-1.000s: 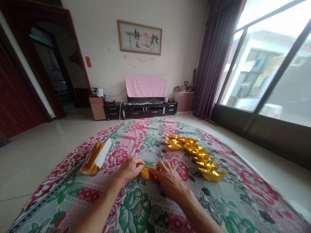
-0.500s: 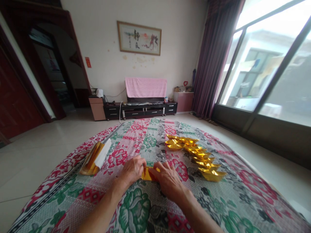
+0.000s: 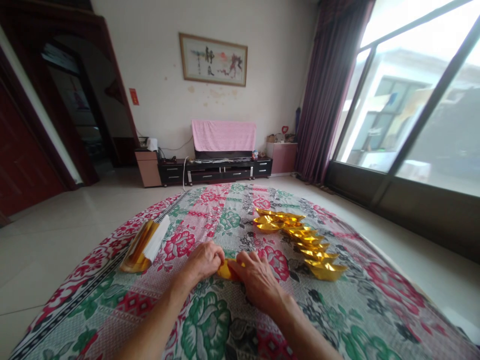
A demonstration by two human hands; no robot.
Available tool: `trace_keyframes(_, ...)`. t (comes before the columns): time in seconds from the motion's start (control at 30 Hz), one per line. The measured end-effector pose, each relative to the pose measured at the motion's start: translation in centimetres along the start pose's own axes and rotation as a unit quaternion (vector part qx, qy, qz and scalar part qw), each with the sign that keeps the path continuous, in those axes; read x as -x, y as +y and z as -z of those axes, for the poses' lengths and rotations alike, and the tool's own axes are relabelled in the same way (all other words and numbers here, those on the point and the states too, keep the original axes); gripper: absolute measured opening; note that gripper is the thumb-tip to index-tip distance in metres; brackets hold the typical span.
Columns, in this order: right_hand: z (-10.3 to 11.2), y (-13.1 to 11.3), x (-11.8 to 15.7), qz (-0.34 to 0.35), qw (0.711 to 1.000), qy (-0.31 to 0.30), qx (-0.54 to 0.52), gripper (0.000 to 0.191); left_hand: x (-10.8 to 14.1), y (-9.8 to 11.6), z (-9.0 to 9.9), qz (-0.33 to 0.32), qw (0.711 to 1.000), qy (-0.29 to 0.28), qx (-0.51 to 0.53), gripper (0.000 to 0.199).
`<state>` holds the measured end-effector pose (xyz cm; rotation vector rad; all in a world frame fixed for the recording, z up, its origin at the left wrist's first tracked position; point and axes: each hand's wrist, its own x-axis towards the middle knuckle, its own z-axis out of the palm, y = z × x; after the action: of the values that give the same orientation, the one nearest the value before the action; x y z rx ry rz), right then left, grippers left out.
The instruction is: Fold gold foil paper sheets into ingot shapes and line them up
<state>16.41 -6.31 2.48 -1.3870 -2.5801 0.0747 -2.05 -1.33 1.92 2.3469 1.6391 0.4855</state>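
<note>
A small piece of folded gold foil paper (image 3: pixel 225 270) lies low over the flowered cloth, between my two hands. The fingers of my left hand (image 3: pixel 204 260) are closed on its left end. My right hand (image 3: pixel 257 278) grips its right end, with the fingers bent over it. To the right, several folded gold boat shapes (image 3: pixel 325 270) stand in a curved row on the cloth. On the left lies a stack of gold and white paper sheets (image 3: pixel 140 248).
The round table's flowered cloth (image 3: pixel 207 320) spreads around my hands. Beyond it, a low black cabinet (image 3: pixel 221 171) stands by the wall, with a pink cloth (image 3: pixel 224 135) draped over something on it. A curtain (image 3: pixel 320 95) and windows are on the right.
The gold paper between my hands looks more curved and bunched than before. My left-hand fingers have curled in slightly. The whole view has shifted a little.
</note>
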Motion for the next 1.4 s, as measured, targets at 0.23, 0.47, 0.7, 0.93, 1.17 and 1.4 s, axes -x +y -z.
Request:
trace_keyframes(0.23, -0.1, 0.2, 0.1, 0.002, 1.000, 0.005, 0.000, 0.034, 0.1, 1.5, 0.1, 0.068, 0.996, 0.022, -0.058, 0.021)
trace_keyframes(0.47, 0.0, 0.5, 0.5, 0.006, 1.000, 0.011, 0.000, 0.039, -0.1, 1.6, -0.4, 0.085, 0.994, 0.029, -0.061, 0.032)
trace_keyframes(0.7, 0.1, 0.3, 0.5, 0.005, 1.000, 0.013, -0.003, 0.040, -0.4, 1.5, -0.9, 0.076, 0.994, 0.037, -0.066, 0.027)
trace_keyframes(0.93, 0.3, 0.2, 0.5, -0.001, 1.000, 0.007, -0.002, 0.035, -0.3, 1.2, -0.6, 0.071, 0.996, 0.032, -0.039, 0.023)
trace_keyframes(1.17, 0.5, 0.1, 0.4, -0.011, 1.000, -0.019, 0.005, 0.035, -0.4, 0.4, 0.2, 0.099, 0.994, 0.016, -0.031, 0.019)
trace_keyframes(1.4, 0.6, 0.1, 0.4, -0.007, 1.000, -0.010, -0.010, 0.034, -0.3, -0.7, 0.7, 0.117, 0.992, 0.015, -0.032, 0.018)
